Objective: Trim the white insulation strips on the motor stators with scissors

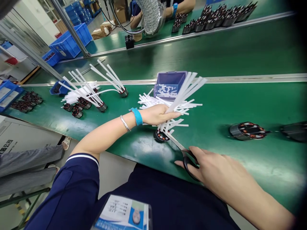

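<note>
My left hand (159,114) is closed round a bundle of white strips (184,92), which fans out up and to the right. The strips' lower ends stand in a round motor stator (160,135) with dark and copper-coloured windings, resting on the green bench. In my right hand (206,163) is a pair of scissors (185,156) with black handles. Its blades reach the strips just above the stator; whether they are apart there is hard to make out. Loose cut white pieces (150,99) lie behind my left hand, in front of a purple bin (171,76).
Finished-looking stators (248,131) sit at the right. On the left are stators with upright strips (102,107), a small blue tray (59,88) and more stators (27,100). Beyond the metal rail (240,79), rows of stators (213,19) and a co-worker's arm (183,8) show near a flexible duct (152,16).
</note>
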A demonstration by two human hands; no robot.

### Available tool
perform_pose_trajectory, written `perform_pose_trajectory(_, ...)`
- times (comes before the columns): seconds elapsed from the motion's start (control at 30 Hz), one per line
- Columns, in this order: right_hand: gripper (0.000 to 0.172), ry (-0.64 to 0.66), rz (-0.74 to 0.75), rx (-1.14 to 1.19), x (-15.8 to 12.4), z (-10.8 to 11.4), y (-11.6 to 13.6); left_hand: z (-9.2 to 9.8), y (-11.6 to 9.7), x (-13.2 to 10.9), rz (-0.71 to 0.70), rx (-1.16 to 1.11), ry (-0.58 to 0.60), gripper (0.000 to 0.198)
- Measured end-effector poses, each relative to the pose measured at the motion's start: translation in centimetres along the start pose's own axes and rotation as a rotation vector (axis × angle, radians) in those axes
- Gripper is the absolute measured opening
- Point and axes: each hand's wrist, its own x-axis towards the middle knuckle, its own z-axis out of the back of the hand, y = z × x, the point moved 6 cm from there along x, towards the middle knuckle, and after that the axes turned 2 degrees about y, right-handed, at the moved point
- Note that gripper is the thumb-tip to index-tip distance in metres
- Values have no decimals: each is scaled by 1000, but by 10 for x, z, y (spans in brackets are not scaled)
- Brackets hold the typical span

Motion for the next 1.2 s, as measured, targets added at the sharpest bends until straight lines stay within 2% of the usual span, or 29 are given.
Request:
perform_pose_trajectory(0.17,25,131,-63,-3,7,-3,1,-3,-8,6,-6,33,5,53)
perform_pose_trajectory(0.27,17,141,-70,-33,5,-7,-3,-6,-10,11,-32,70,11,53)
perform_pose_trajectory(0.33,17,66,-44,-58,3,-8,-4,-6,-10,14,-44,77,13,54)
perform_pose_trajectory(0.4,19,-80,8,-75,-2,-3,-1,-5,-8,16,-42,71,8,53)
perform_pose_trajectory(0.5,42,-270,74,-51,-16,8,3,5,-6,13,-80,17,-67,44)
perform_pose_trajectory(0.57,54,-295,86,-13,-26,13,2,17,-3,6,-117,-84,-167,35)
perform_pose_trajectory(0.63,57,-278,65,19,-36,13,-3,24,2,-2,-122,-157,-224,30)
perform_pose_trajectory(0.73,56,-229,1,74,-41,5,-13,16,4,-10,-114,-48,-120,24)
perform_pose_trajectory(0.87,53,-111,-52,123,-29,-10,-20,-6,-1,-4,-114,175,46,38)
perform_pose_trajectory(1.03,37,-22,-55,92,-11,-15,-22,-19,-8,10,-110,287,118,19)
perform_pose_trajectory(1.2,22,-26,-37,14,-7,-19,-28,-18,-12,12,-104,303,131,18)
